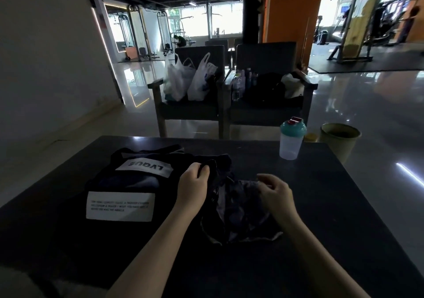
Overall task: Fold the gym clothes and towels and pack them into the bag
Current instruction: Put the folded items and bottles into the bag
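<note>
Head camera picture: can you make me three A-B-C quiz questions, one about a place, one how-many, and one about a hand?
1. What is the left hand doing? A) gripping the dark crumpled garment B) hanging open C) waving
2. How many white rectangular labels show on the black fabric bag? A) one B) two C) four
3. Where is the clear plastic shaker bottle with the teal lid? A) inside the bag B) in the left hand C) on the dark table's far right
Answers: 1 A, its fingers curl round the cloth's edge. 2 B, one sits higher, one lower. 3 C, it stands upright there, apart from the bag.
</note>
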A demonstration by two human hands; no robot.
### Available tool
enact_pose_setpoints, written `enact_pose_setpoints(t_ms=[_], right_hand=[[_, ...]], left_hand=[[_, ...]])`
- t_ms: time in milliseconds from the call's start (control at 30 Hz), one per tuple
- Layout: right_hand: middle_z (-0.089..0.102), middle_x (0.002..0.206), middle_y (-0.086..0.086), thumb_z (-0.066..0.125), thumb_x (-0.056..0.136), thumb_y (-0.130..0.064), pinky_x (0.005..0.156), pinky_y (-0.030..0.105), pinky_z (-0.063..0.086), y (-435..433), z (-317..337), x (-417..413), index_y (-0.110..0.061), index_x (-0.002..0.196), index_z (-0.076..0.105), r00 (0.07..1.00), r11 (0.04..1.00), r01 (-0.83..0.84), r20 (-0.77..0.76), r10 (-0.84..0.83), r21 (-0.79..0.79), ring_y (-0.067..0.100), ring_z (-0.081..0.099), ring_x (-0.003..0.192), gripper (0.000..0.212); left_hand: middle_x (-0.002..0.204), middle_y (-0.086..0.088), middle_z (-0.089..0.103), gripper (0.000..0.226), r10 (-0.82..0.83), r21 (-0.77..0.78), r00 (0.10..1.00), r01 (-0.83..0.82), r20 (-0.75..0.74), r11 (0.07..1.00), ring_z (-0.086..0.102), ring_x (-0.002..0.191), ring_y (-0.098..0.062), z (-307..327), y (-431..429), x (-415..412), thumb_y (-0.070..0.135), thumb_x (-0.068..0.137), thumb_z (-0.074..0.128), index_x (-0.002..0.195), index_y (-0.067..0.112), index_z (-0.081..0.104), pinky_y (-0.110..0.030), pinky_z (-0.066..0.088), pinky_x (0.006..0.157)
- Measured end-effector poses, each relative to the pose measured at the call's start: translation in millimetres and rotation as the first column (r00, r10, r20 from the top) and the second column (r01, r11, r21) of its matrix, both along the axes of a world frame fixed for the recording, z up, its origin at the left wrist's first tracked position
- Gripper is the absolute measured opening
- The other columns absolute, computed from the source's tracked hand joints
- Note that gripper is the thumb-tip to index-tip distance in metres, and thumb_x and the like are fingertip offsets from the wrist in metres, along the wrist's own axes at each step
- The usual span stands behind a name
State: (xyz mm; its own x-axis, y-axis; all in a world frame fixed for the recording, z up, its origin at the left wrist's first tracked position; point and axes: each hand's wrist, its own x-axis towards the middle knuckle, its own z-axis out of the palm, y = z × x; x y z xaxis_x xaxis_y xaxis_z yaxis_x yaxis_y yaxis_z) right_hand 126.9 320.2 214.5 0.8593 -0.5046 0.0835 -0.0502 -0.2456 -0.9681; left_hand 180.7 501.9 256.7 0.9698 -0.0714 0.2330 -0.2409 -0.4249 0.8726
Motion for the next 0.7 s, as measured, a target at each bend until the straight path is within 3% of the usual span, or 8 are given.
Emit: enact_pose_setpoints(t_ms=[100, 233, 300, 533, 700], right_hand=[[0.063, 0.109, 0.001, 0.058, 0.091, -0.013, 0.083, 0.027, 0.049, -35.3, 9.6, 17.9, -0.013, 0.122, 0.060, 0.996, 0.989, 0.089, -0.004, -0.091, -0.114, 0.012, 0.059, 0.097, 0.031], [0.051, 0.131, 0.009, 0.056, 0.092, -0.013, 0.081, 0.030, 0.046, -71.6, 23.4, 45.3, -0.013, 0.134, 0.048, 0.983, 0.916, 0.177, 0.016, -0.184, -0.360, 0.018, 0.054, 0.105, 0.043], [0.044, 0.137, 0.013, 0.055, 0.092, -0.012, 0.081, 0.029, 0.042, -88.1, 27.6, 60.7, -0.012, 0.141, 0.040, 0.979, 0.871, 0.173, -0.017, -0.204, -0.460, 0.025, 0.053, 0.111, 0.051], [0.033, 0.142, 0.017, 0.059, 0.089, -0.018, 0.093, 0.047, 0.046, -141.2, 23.5, 126.3, -0.019, 0.148, 0.022, 0.943, 0.832, 0.128, -0.192, -0.270, -0.540, 0.038, 0.046, 0.119, 0.070], [0.016, 0.154, 0.012, 0.058, 0.088, -0.021, 0.105, 0.055, 0.034, -166.8, 17.3, 164.1, -0.026, 0.150, 0.014, 0.910, 0.834, 0.073, -0.306, -0.281, -0.547, 0.040, 0.030, 0.131, 0.075]], left_hand=[[0.066, 0.000, 0.050, 0.027, 0.009, 0.005, 1.000, -0.009, 0.016, 1.000, 0.045, 0.058, -0.011, -4.6, -6.4, 4.4, 0.022, 0.099, 0.045, 0.078, 0.006, 0.053, -0.018, 0.035, 0.052], [0.063, 0.000, 0.049, 0.031, 0.033, 0.032, 0.998, -0.035, 0.051, 0.999, 0.045, 0.057, -0.014, -8.6, -16.2, 15.0, 0.024, 0.098, 0.046, 0.070, 0.011, 0.048, -0.031, 0.039, 0.056], [0.062, 0.000, 0.048, 0.031, 0.050, 0.048, 0.996, -0.054, 0.074, 0.997, 0.045, 0.056, -0.014, -10.1, -19.3, 18.8, 0.023, 0.097, 0.047, 0.069, 0.011, 0.047, -0.030, 0.039, 0.055], [0.060, 0.004, 0.048, 0.032, 0.079, 0.092, 0.990, -0.091, 0.119, 0.992, 0.046, 0.053, -0.010, -13.6, -21.9, 19.1, 0.024, 0.097, 0.048, 0.065, 0.018, 0.044, -0.023, 0.033, 0.052], [0.060, 0.005, 0.046, 0.034, 0.113, 0.156, 0.975, -0.144, 0.190, 0.977, 0.045, 0.053, -0.008, -15.4, -26.9, 21.1, 0.023, 0.095, 0.049, 0.063, 0.022, 0.039, -0.018, 0.030, 0.051]])
